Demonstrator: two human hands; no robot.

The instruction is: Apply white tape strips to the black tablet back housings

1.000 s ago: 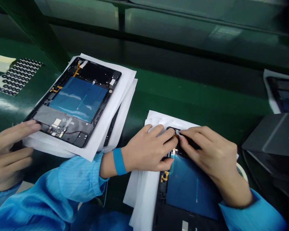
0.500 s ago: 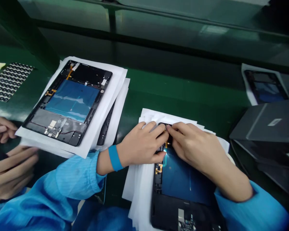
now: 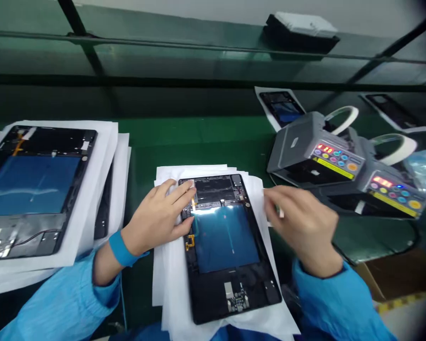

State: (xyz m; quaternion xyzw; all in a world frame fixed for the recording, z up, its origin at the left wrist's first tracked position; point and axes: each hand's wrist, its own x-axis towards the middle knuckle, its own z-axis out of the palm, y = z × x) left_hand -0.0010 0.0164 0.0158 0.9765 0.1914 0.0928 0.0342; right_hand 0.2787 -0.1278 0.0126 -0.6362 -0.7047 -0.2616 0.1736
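Observation:
An opened tablet (image 3: 230,241) with a blue battery (image 3: 223,239) and a small circuit board (image 3: 238,301) lies on a stack of white sheets (image 3: 175,289). My left hand (image 3: 159,213), with a blue wristband (image 3: 121,248), rests on the tablet's upper left corner. Its fingertips press near the orange flex cable, and the thumb is spread along the side. My right hand (image 3: 301,225) hovers to the right of the tablet, apart from it and slightly blurred. Its fingers are curled together, with a small whitish bit by the fingertips that I cannot identify.
Another opened tablet (image 3: 71,189) lies on white sheets at the left. Two grey tape dispensers (image 3: 298,147) with lit displays stand at the right. Behind them lie a tablet (image 3: 282,105) and a black panel (image 3: 392,110) on paper. A cardboard box (image 3: 394,274) sits lower right.
The view has swung right, showing the dispensers' fronts. My right hand has left the tablet's upper corner and moved to the right. My left hand stays there. A co-worker's hands at the left are out of view.

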